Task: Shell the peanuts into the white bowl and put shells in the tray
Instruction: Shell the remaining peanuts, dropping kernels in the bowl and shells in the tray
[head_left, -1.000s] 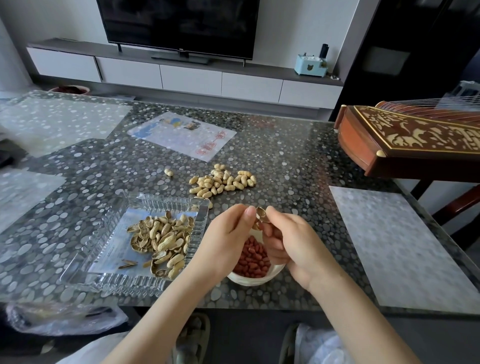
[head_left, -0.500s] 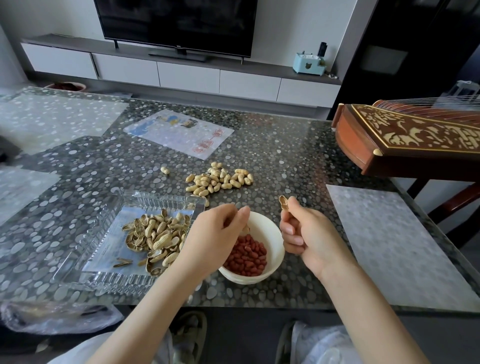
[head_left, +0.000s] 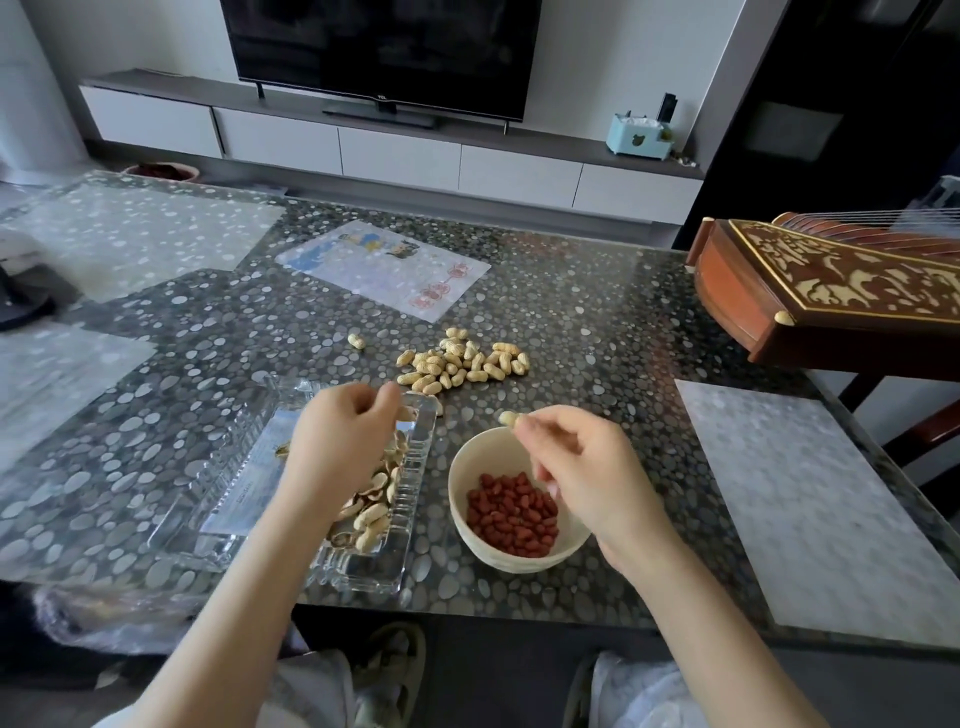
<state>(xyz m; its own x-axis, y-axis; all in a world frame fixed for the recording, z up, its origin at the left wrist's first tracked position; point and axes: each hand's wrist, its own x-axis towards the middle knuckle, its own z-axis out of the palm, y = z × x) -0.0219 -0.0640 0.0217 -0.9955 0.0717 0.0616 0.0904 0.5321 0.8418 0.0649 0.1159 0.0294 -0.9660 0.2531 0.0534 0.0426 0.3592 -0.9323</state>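
A white bowl (head_left: 470, 467) with several red shelled peanuts (head_left: 511, 514) stands near the table's front edge. To its left is a clear glass tray (head_left: 218, 519) holding several empty shells (head_left: 371, 514). My left hand (head_left: 337, 447) hovers over the tray with fingers curled; what it holds is hidden. My right hand (head_left: 576, 467) is above the bowl's far rim and pinches a pale peanut shell piece (head_left: 508, 418) at its fingertips. A pile of unshelled peanuts (head_left: 462, 364) lies behind both, with one stray peanut (head_left: 356, 340) to its left.
The pebble-patterned glass table (head_left: 597, 322) has a printed sheet (head_left: 384, 267) at the back and a pale mat (head_left: 810, 499) on the right. A carved wooden zither (head_left: 831, 291) juts over the right edge. Plastic wrap lies at far left.
My left hand has moved left from the bowl to above the tray. My right hand still holds the shell piece and has shifted over the bowl's far rim.
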